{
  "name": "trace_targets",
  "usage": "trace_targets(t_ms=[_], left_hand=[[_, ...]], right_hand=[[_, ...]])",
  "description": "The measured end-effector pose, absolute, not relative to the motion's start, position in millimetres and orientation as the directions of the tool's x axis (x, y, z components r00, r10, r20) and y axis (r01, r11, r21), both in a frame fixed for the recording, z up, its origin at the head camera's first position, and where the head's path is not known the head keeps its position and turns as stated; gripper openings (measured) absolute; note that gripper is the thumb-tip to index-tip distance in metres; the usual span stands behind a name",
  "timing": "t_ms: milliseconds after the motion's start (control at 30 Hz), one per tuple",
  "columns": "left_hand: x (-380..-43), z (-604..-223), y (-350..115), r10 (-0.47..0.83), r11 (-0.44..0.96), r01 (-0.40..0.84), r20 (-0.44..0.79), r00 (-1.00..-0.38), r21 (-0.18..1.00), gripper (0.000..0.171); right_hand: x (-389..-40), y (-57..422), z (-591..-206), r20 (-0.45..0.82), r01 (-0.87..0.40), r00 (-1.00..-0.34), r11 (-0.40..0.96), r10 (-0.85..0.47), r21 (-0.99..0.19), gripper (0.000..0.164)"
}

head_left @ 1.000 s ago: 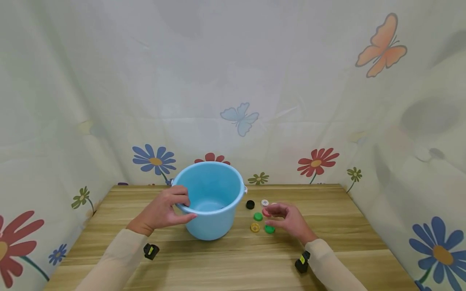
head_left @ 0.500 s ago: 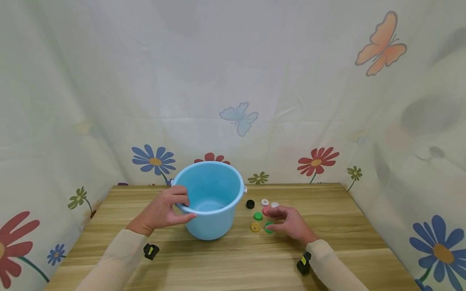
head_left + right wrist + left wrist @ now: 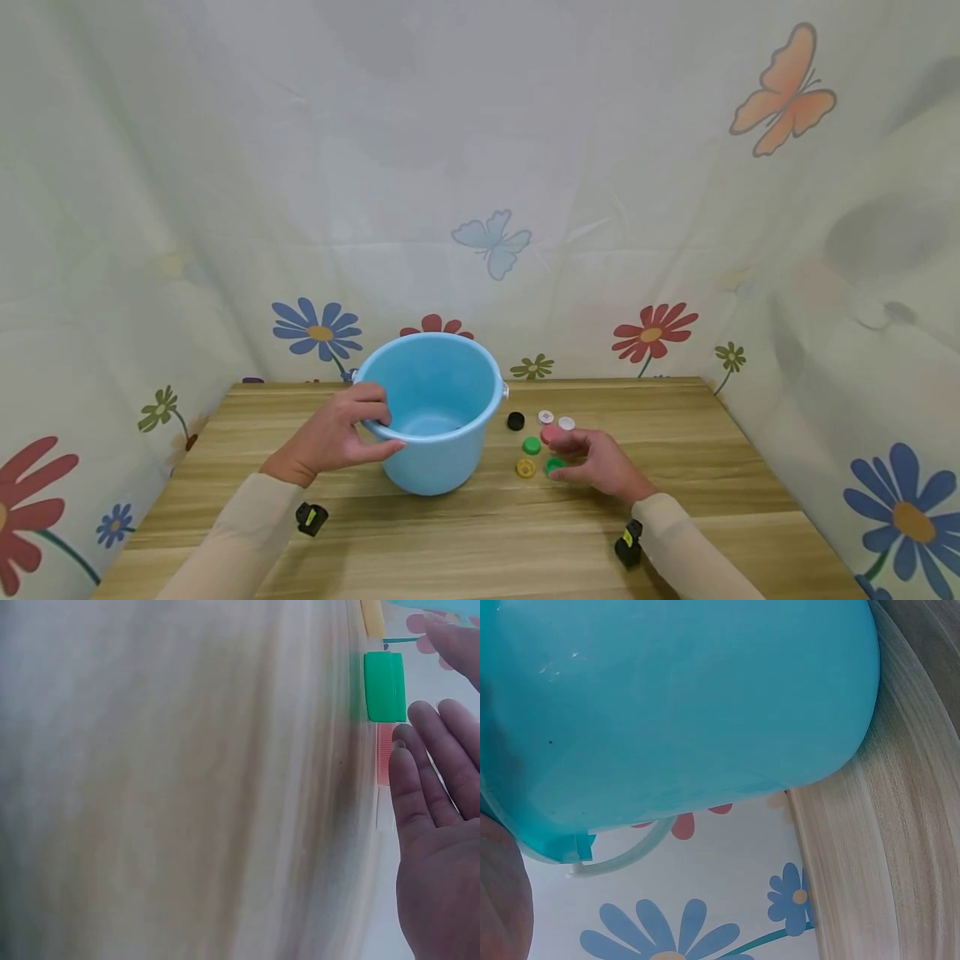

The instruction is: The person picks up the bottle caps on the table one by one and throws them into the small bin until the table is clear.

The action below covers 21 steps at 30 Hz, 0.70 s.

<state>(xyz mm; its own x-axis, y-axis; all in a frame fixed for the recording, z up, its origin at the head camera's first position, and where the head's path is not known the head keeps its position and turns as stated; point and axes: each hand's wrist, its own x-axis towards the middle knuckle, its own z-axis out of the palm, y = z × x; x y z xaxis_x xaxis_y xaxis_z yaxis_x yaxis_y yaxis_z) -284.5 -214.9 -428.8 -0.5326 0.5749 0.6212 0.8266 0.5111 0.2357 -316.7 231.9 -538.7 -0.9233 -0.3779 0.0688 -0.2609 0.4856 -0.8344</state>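
Observation:
A light blue bucket stands upright on the table. My left hand grips its near-left rim, thumb outside and fingers over the edge. To the bucket's right, my right hand hovers low, thumb and fingers apart with nothing between them. Its thumb tip is right by a green bottle cap, and its index finger lies near a red cap. In the right wrist view, the green cap sits just beyond the spread fingers. A second green cap and a yellow cap lie farther left.
Behind these lie a black cap, a white cap and another white cap. Black devices hang at both wrists. The wooden table ends at a flower-printed curtain. The bucket's handle hangs at its side.
My right hand has drawn back slightly to the right and toward me, uncovering the red cap and a white cap. My left hand and the bucket have stayed put.

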Motion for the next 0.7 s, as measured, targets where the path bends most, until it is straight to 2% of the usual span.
trace_targets(t_ms=[267,700], left_hand=[[-285.0,-428.2,-214.8,0.579,0.512,0.828,0.622,-0.528,0.227,0.026],[-283.1,-427.1,-213.8,0.574,0.528,0.817,0.612,-0.544,0.231,0.026]], right_hand=[[-317.3,231.1,-538.4,0.075,-0.311,-0.91,0.553,-0.407,-0.773,0.044],[-319.7,234.3,-541.0,0.082,-0.34,-0.896,0.556,-0.436,-0.759,0.041]])
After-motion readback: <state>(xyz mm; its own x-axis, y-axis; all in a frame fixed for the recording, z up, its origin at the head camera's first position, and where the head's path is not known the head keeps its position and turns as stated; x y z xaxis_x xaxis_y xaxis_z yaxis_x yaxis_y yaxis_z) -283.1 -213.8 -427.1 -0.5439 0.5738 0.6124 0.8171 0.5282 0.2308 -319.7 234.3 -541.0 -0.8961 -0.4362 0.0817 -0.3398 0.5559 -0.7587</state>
